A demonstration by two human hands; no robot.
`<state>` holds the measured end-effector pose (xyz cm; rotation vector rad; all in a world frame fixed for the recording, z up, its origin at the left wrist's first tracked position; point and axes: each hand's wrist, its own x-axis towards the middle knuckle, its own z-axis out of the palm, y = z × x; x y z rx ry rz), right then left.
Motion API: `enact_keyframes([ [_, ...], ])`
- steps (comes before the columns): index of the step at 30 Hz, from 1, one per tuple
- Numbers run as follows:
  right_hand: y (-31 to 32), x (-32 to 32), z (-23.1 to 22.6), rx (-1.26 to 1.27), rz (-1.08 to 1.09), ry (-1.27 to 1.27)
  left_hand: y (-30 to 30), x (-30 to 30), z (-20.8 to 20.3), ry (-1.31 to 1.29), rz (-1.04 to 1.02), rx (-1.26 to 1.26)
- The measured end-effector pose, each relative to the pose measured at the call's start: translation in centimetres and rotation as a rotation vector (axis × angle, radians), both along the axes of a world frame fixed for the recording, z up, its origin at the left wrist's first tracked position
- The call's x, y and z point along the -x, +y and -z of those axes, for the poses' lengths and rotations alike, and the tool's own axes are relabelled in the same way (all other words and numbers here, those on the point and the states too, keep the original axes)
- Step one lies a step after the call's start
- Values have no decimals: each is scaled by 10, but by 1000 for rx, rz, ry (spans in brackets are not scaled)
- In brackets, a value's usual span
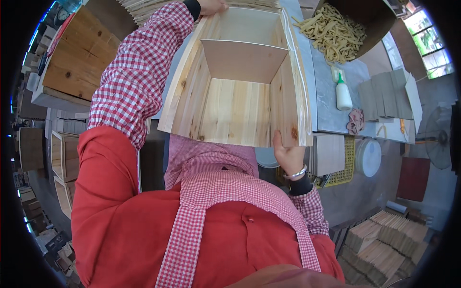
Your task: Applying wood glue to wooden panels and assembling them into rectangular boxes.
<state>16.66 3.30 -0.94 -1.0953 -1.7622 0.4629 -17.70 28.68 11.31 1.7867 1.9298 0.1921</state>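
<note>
An open wooden box (235, 108) of pale pine boards lies in front of me, a thin brown divider (247, 62) standing across it. Pale cord-like bands (301, 86) run lengthwise along the box's right side. At the far left corner, my left hand (211, 6) has its fingers closed over the rim. My right hand (289, 156) grips the near right corner, thumb up against the side board; its other fingers are mostly hidden beneath. The near end of the box overhangs the table edge, above my checked apron.
On the grey table (326, 96) to the right are a heap of cream bands (333, 33) spilling from a carton, a white glue bottle (343, 94) with green tip, a crumpled cloth (356, 121) and grey boards (386, 96). Wooden panels (384, 240) are stacked lower right.
</note>
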Motion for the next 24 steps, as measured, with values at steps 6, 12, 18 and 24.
enact_keyframes([
  [6, 1, 1, 3, 18, -11, 88, -1, 23, 29, -134, 78, -366],
  [12, -2, -11, 6, 31, -10, -139, -87, -3, 10, -619, 384, -452],
  [18, -2, -2, 8, -32, 7, 11, -127, -13, 10, -226, 362, -433],
  [24, 1, -5, 22, -47, 13, 92, -123, -23, 9, -267, 339, -399],
])
